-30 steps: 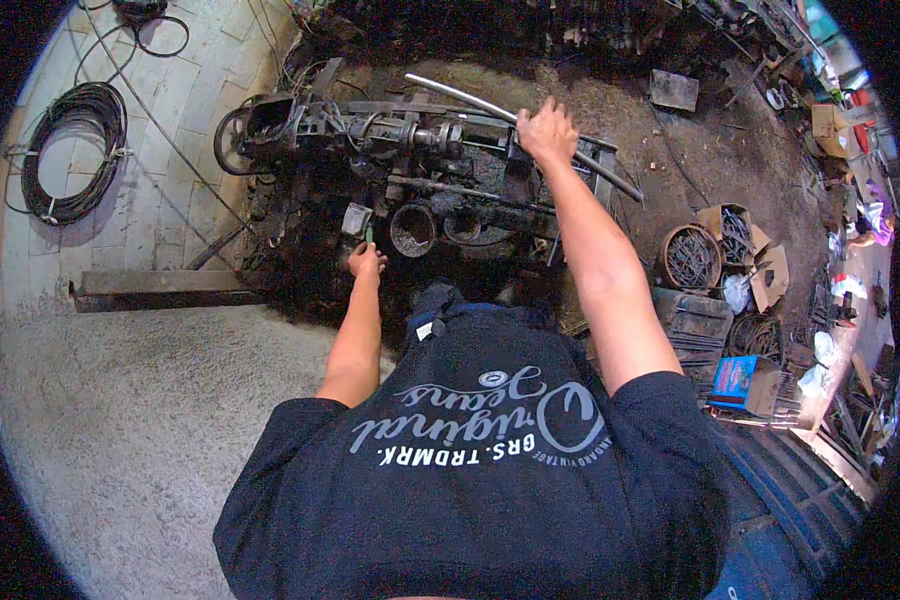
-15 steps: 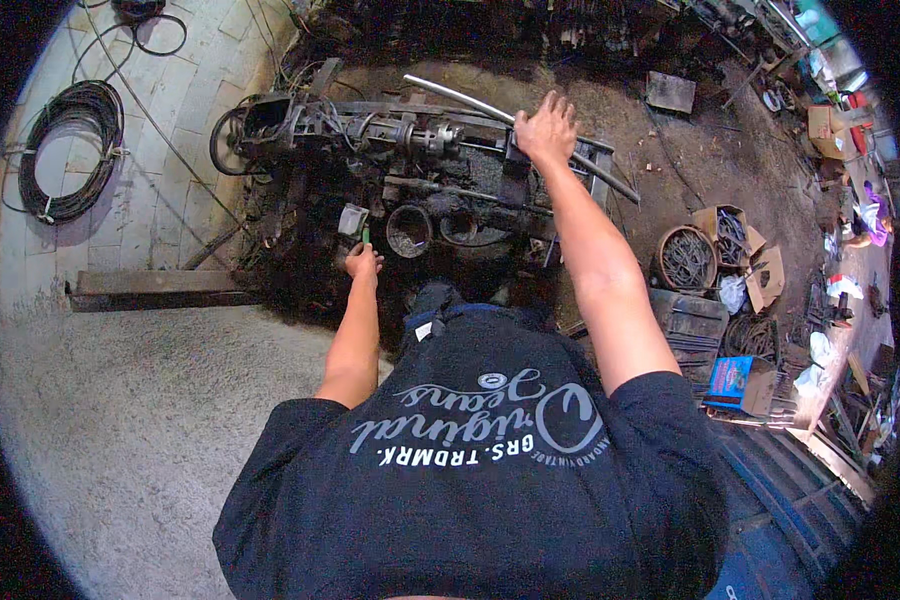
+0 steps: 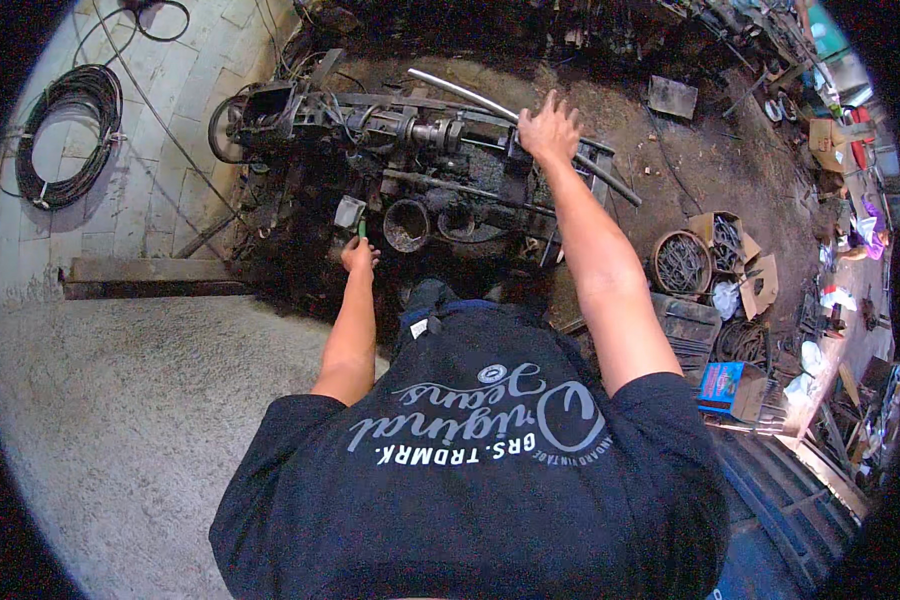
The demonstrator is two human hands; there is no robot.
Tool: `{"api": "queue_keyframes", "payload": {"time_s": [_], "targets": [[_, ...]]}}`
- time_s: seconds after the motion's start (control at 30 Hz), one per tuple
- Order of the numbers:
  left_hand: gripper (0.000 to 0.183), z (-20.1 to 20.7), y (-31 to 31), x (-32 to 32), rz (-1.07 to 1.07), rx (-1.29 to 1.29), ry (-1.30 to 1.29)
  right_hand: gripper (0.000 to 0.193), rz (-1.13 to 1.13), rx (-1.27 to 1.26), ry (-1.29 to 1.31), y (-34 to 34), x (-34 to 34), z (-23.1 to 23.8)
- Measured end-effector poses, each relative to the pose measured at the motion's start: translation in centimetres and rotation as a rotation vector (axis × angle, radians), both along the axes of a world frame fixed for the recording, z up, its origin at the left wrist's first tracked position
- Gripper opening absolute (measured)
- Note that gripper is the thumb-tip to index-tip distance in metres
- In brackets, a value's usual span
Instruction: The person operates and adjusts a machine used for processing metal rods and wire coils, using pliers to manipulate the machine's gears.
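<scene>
A greasy dark machine assembly [image 3: 410, 140] lies on the dirty floor in front of me. My right hand [image 3: 547, 128] rests flat on its far right part, beside a long shiny metal rod [image 3: 470, 95]. My left hand [image 3: 358, 254] is closed around a small green-handled tool [image 3: 361, 229] near the machine's front, next to a small grey metal box [image 3: 349, 211] and a round dark pot [image 3: 406, 225]. My dark printed shirt fills the lower middle of the view.
A coil of black cable [image 3: 65, 135] lies on pale paving at the far left. A steel beam [image 3: 155, 275] lies left of the machine. On the right sit a round basket of metal parts [image 3: 682, 263], cardboard boxes [image 3: 735, 240], a blue box [image 3: 722, 385] and scattered clutter.
Hardly anything differs; both hands stay where they were, the left on the green-handled tool and the right on the machine's top.
</scene>
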State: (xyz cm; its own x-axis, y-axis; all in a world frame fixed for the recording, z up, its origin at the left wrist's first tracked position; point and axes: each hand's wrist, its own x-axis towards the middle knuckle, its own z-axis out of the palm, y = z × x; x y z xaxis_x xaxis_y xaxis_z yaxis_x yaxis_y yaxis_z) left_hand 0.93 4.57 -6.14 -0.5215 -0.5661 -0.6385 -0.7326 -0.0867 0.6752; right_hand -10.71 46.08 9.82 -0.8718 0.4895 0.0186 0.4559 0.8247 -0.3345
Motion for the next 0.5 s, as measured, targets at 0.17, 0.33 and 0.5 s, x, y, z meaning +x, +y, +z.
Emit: {"api": "queue_keyframes", "payload": {"time_s": [0.17,0.33,0.5], "targets": [[0.034,0.0,0.5,-0.1,0.010,-0.017,0.012,0.072,-0.007,0.011,0.013,0.5,0.1,-0.3],[0.033,0.4,0.8,0.0,0.022,-0.030,0.012,0.071,0.002,-0.031,-0.045,0.2,0.1,0.5],[0.029,0.8,0.9,0.1,0.049,-0.011,0.017,0.070,0.008,-0.035,-0.064,0.4,0.1,0.8]]}}
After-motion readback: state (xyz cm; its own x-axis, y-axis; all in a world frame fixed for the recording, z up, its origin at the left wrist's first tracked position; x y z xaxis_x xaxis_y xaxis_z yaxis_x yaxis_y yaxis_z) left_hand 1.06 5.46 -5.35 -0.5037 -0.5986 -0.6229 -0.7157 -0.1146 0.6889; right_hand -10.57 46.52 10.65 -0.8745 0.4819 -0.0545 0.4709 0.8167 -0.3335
